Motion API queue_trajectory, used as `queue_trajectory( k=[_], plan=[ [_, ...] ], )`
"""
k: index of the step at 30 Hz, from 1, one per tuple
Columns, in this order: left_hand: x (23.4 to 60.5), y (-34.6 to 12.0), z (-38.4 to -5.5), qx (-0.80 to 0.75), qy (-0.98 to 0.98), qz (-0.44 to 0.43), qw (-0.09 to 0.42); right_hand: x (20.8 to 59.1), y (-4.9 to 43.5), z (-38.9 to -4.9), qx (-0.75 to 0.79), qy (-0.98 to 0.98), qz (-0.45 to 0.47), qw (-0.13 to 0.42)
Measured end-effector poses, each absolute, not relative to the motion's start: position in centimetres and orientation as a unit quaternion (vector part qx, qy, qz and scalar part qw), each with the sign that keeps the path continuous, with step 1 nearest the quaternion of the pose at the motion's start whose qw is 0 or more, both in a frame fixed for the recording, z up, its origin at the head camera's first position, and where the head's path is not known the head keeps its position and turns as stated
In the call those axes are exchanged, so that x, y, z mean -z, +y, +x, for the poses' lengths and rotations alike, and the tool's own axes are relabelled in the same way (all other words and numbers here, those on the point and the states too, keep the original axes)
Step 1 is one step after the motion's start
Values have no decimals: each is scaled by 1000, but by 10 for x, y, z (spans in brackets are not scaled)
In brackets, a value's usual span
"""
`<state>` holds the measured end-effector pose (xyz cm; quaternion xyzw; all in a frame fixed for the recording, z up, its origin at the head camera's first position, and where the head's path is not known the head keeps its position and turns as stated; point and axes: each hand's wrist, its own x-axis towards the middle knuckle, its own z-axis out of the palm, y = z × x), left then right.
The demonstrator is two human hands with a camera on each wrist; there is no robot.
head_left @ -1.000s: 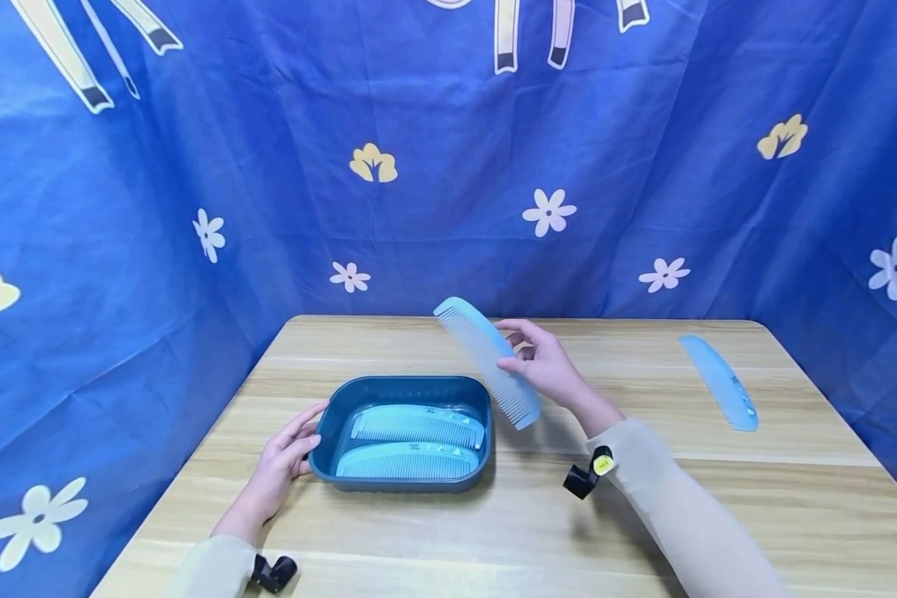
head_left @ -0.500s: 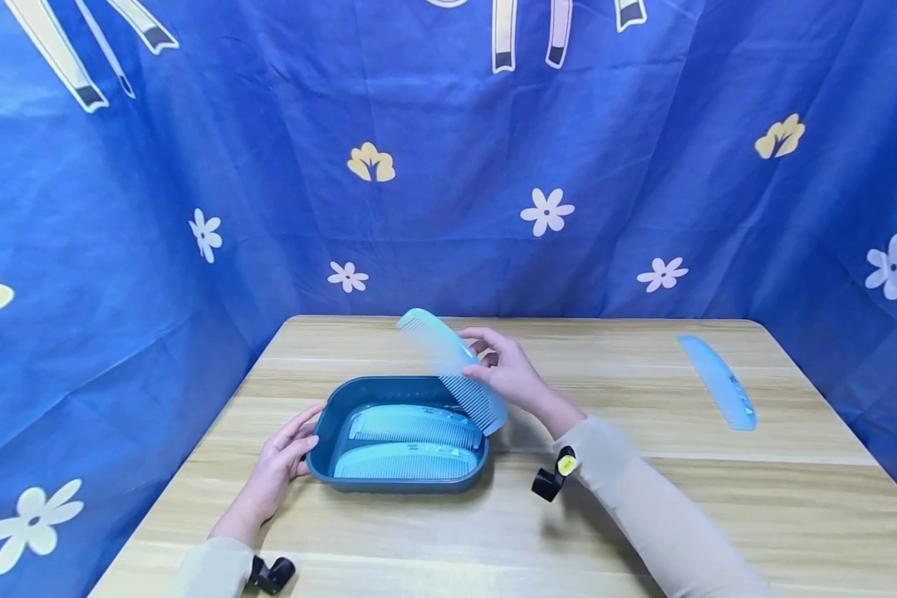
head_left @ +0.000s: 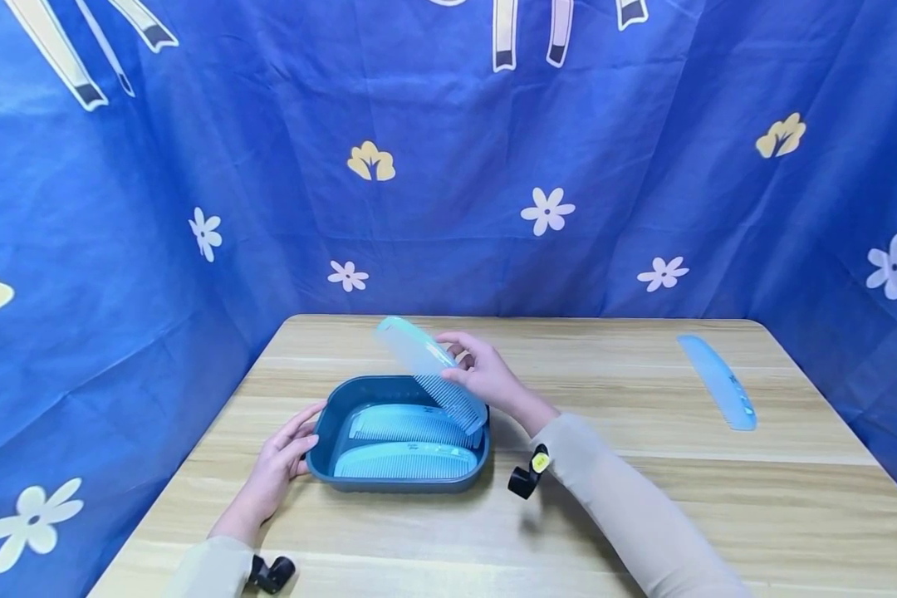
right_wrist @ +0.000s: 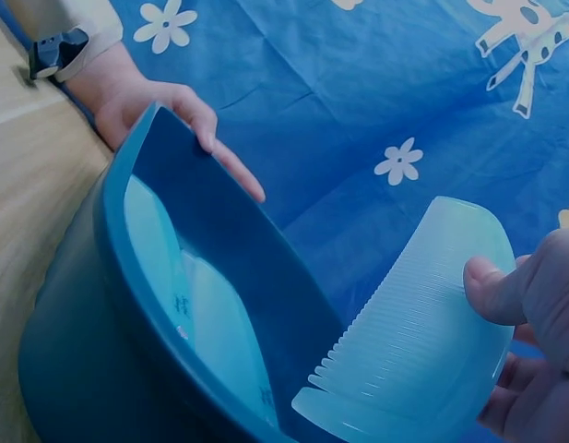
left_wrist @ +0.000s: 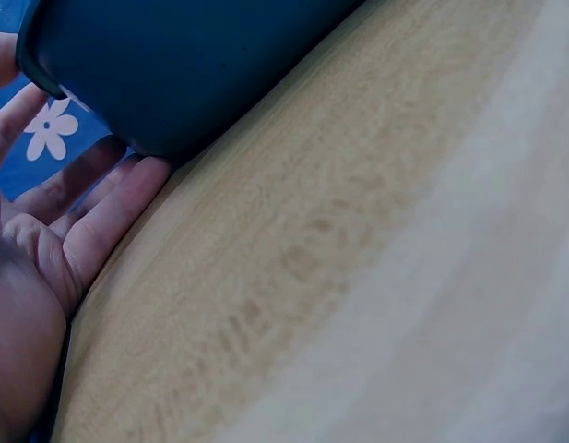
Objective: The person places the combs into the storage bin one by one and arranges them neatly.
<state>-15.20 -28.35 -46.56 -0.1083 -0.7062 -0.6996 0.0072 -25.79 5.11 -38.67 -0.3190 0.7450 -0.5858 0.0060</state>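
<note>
A translucent light-blue comb (head_left: 437,370) is pinched between the thumb and fingers of my right hand (head_left: 482,370). It is tilted, its lower end over the right end of the dark teal box (head_left: 399,485), its upper end beyond the far rim. Inside the box lie two more combs, a far comb (head_left: 411,424) and a near comb (head_left: 404,462), side by side. My left hand (head_left: 275,465) holds the box's left end, thumb at the rim and fingers around the outside. In the right wrist view the held comb (right_wrist: 422,323) has its teeth toward the box.
Another light-blue comb (head_left: 718,382) lies on the right part of the wooden table (head_left: 613,531). A blue patterned curtain (head_left: 448,232) hangs behind the table and along both sides.
My right hand has moved left and slightly down with the comb, bringing its lower end from beside the box to over it. My left hand and the box stay about where they were.
</note>
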Motion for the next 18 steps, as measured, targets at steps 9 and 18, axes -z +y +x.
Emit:
queue_trajectory(
  k=[9, 18],
  plan=[
    [465, -283, -153, 702, -704, -109, 6, 395, 44, -260, 543, 765, -345, 31],
    [465, -283, -153, 700, -707, -100, 7, 408, 37, -262, 522, 764, -376, 42]
  ],
)
